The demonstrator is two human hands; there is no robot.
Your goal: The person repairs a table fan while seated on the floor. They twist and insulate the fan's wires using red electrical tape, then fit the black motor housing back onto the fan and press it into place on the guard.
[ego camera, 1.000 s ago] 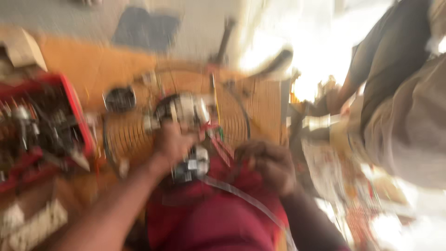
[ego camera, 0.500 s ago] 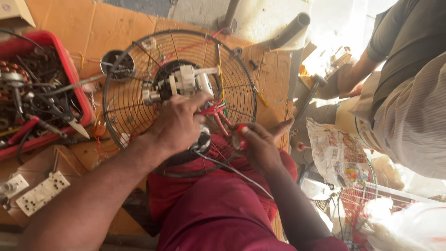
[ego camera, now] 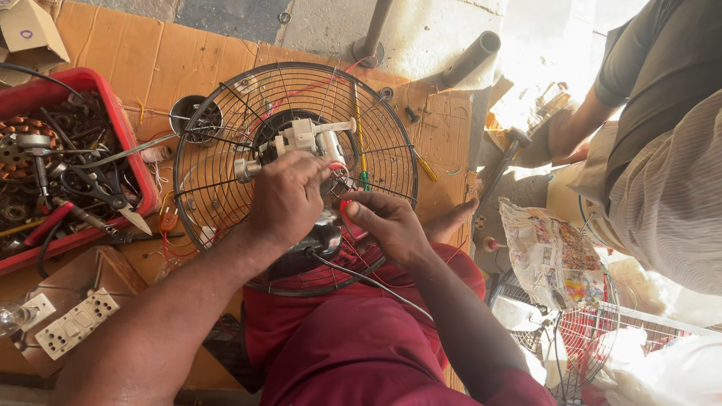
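Black wire fan guard [ego camera: 226,113] lies across the person's lap and the cardboard sheet [ego camera: 113,60], its left rim close to one red tray [ego camera: 113,113] of tools, its right rim short of the cardboard's edge. One fan motor [ego camera: 301,143] sits at its centre. The left hand [ego camera: 286,199] is curled over the motor, gripping it. The right hand [ego camera: 387,225] pinches red wires [ego camera: 353,252] just beside it. Two grey pipes [ego camera: 466,56] lie beyond on the floor.

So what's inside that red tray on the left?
The red tray holds scissors, a copper-wound motor part, black cables and dark metal bits. Whatever lies beneath that pile is covered.
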